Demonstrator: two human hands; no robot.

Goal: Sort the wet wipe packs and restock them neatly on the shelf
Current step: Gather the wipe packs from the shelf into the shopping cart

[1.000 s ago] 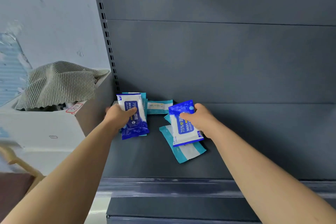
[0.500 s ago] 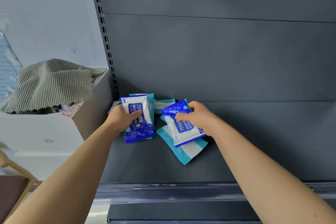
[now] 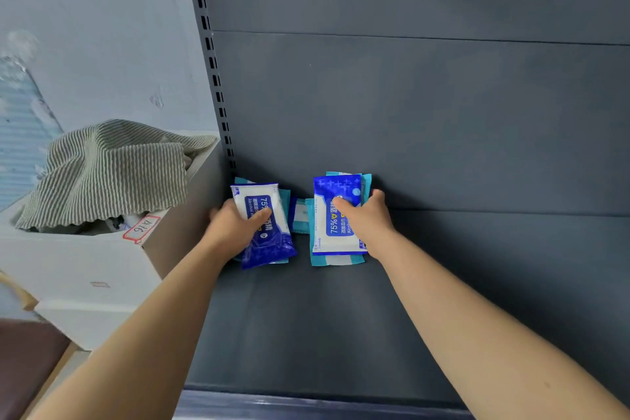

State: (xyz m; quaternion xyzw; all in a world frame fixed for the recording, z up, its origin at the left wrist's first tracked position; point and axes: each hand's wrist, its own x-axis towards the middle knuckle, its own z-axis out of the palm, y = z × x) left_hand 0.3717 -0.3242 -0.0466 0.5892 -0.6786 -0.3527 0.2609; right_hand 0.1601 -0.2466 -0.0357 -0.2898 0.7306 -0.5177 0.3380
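Two small stacks of wet wipe packs lie at the back left of the dark grey shelf (image 3: 306, 324). My left hand (image 3: 235, 227) grips the left stack, a blue-and-white alcohol wipe pack (image 3: 269, 242) on top of teal packs. My right hand (image 3: 366, 220) grips the right stack, with another blue-and-white pack (image 3: 329, 235) lying squarely on teal packs (image 3: 337, 260). One more teal pack (image 3: 300, 213) lies flat between the two stacks, partly hidden.
A white cardboard box (image 3: 85, 269) labelled A16 stands left of the shelf, with a striped cloth (image 3: 109, 170) draped over it. The slotted shelf upright (image 3: 211, 54) rises at the back left corner. The shelf's front lip (image 3: 306, 406) runs along the bottom.
My right hand has straightened its blue pack and the teal packs under it into a squared stack, shifted back toward the rear panel. My left hand keeps holding the left stack.
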